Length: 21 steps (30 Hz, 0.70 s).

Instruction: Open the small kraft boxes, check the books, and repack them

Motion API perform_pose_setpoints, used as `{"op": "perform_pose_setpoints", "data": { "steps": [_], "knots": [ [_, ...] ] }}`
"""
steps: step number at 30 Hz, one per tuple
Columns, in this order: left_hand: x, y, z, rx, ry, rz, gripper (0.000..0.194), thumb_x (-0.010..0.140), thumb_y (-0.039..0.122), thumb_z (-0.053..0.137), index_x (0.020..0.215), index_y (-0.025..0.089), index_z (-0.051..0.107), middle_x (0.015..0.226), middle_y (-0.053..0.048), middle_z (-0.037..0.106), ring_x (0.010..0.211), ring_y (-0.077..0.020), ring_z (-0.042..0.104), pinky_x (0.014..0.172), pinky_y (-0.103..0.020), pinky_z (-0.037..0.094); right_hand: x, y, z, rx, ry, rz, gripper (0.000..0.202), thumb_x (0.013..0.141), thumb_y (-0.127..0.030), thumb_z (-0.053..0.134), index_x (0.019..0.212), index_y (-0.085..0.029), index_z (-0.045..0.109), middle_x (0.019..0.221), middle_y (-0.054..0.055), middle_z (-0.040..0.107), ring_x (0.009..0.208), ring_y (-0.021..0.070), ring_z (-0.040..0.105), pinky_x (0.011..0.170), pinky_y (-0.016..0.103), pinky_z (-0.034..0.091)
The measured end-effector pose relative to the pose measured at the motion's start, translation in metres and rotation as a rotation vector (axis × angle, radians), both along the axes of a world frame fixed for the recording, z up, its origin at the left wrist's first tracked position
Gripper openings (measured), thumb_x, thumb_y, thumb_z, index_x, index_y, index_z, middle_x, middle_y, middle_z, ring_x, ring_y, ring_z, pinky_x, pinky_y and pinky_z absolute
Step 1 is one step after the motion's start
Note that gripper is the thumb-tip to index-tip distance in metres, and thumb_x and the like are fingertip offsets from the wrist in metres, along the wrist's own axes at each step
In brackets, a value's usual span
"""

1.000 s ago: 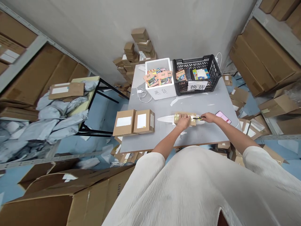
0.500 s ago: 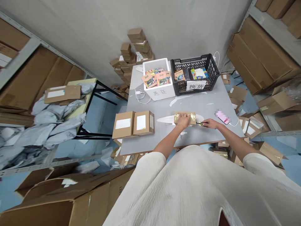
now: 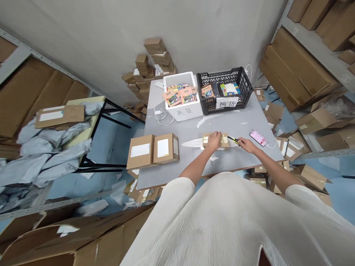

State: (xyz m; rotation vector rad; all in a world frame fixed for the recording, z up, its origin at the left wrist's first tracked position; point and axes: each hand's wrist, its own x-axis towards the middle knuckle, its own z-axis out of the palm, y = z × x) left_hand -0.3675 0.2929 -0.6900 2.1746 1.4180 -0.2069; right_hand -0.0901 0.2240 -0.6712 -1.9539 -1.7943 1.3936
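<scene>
A small cardboard box (image 3: 224, 141) wrapped in shiny yellowish tape lies on the grey table (image 3: 191, 168) in front of me. My left hand (image 3: 213, 141) grips it from above, fingers bent over its top. In my right hand (image 3: 247, 144) is a yellow and black box cutter (image 3: 233, 140), its front end pointing left at the box's right end. Whether the blade touches the tape is too small to tell. A pink-screened phone (image 3: 257, 137) with a white cable lies just beyond my right hand.
Two labelled cardboard boxes (image 3: 141, 149) stand at the table's left. Behind are a white foam bin (image 3: 185, 111) of booklets and a black plastic crate (image 3: 245, 96). Stacked cartons (image 3: 154, 46) rise by the wall. Grey mailing bags (image 3: 50, 159) cover a side table; shelves flank both sides.
The box cutter has come up and now angles across the box's upper right edge; before, it lay lower, along the right end. My left hand stays on the box. The camera view has shifted slightly.
</scene>
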Motion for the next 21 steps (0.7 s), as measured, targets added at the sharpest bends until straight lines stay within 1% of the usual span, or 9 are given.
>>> {"op": "perform_pose_setpoints", "data": {
  "steps": [2, 4, 6, 8, 10, 12, 16, 21],
  "knots": [
    [0.003, 0.003, -0.001, -0.003, 0.006, -0.017, 0.06, 0.1, 0.01, 0.052, 0.158, 0.025, 0.048, 0.157, -0.015, 0.053, 0.135, -0.0318, 0.059, 0.114, -0.046, 0.043, -0.005, 0.0, 0.002, 0.075, -0.095, 0.099, 0.041, 0.11, -0.042, 0.047, 0.137, -0.026, 0.074, 0.123, 0.008, 0.081, 0.112, 0.0276, 0.074, 0.096, 0.037, 0.056],
    [0.005, 0.006, -0.002, 0.004, 0.014, -0.012, 0.059, 0.1, 0.008, 0.052, 0.156, 0.026, 0.048, 0.157, -0.014, 0.054, 0.14, -0.0328, 0.054, 0.115, -0.047, 0.041, -0.009, -0.001, 0.004, 0.117, -0.189, 0.192, 0.043, 0.109, -0.04, 0.051, 0.144, -0.027, 0.074, 0.131, 0.01, 0.077, 0.12, 0.0294, 0.071, 0.1, 0.037, 0.054],
    [0.007, 0.007, -0.002, 0.004, 0.037, -0.004, 0.057, 0.101, 0.006, 0.053, 0.154, 0.025, 0.049, 0.156, -0.014, 0.056, 0.143, -0.0338, 0.05, 0.116, -0.048, 0.039, -0.011, -0.002, 0.004, 0.123, -0.269, 0.26, 0.045, 0.109, -0.039, 0.054, 0.148, -0.029, 0.073, 0.13, 0.011, 0.076, 0.118, 0.0296, 0.071, 0.098, 0.036, 0.054],
    [0.007, 0.008, -0.002, 0.003, 0.054, -0.004, 0.05, 0.102, 0.007, 0.053, 0.149, 0.024, 0.053, 0.151, -0.014, 0.059, 0.142, -0.0337, 0.048, 0.116, -0.049, 0.038, -0.012, -0.002, 0.005, 0.127, -0.328, 0.302, 0.045, 0.109, -0.038, 0.056, 0.151, -0.031, 0.072, 0.129, 0.012, 0.074, 0.115, 0.0294, 0.072, 0.096, 0.036, 0.053],
    [0.005, 0.007, -0.001, 0.015, 0.038, -0.02, 0.043, 0.104, 0.011, 0.051, 0.145, 0.025, 0.056, 0.148, -0.014, 0.06, 0.141, -0.0327, 0.048, 0.116, -0.05, 0.037, -0.013, -0.002, 0.006, 0.137, -0.361, 0.317, 0.046, 0.109, -0.037, 0.057, 0.152, -0.031, 0.072, 0.128, 0.012, 0.073, 0.114, 0.0296, 0.072, 0.097, 0.036, 0.053],
    [0.002, 0.003, -0.001, 0.044, 0.005, -0.041, 0.042, 0.109, 0.017, 0.045, 0.149, 0.026, 0.055, 0.15, -0.014, 0.06, 0.142, -0.0321, 0.047, 0.117, -0.051, 0.036, -0.013, -0.001, 0.007, 0.145, -0.376, 0.323, 0.046, 0.109, -0.037, 0.058, 0.152, -0.031, 0.072, 0.129, 0.012, 0.073, 0.115, 0.0299, 0.072, 0.099, 0.036, 0.052],
    [0.0, -0.007, 0.0, 0.088, -0.034, -0.033, 0.05, 0.113, 0.024, 0.035, 0.161, 0.026, 0.048, 0.16, -0.016, 0.056, 0.146, -0.0329, 0.046, 0.119, -0.052, 0.035, -0.016, -0.003, 0.005, 0.16, -0.381, 0.323, 0.046, 0.108, -0.037, 0.059, 0.152, -0.031, 0.072, 0.129, 0.012, 0.072, 0.115, 0.0302, 0.071, 0.1, 0.037, 0.051],
    [0.0, -0.017, 0.001, 0.09, -0.033, 0.016, 0.053, 0.115, 0.027, 0.032, 0.166, 0.028, 0.046, 0.165, -0.015, 0.053, 0.151, -0.033, 0.045, 0.121, -0.051, 0.036, -0.023, -0.008, -0.006, 0.212, -0.403, 0.265, 0.049, 0.11, -0.037, 0.055, 0.157, -0.029, 0.067, 0.133, 0.014, 0.071, 0.122, 0.0317, 0.067, 0.103, 0.04, 0.049]
  ]
}}
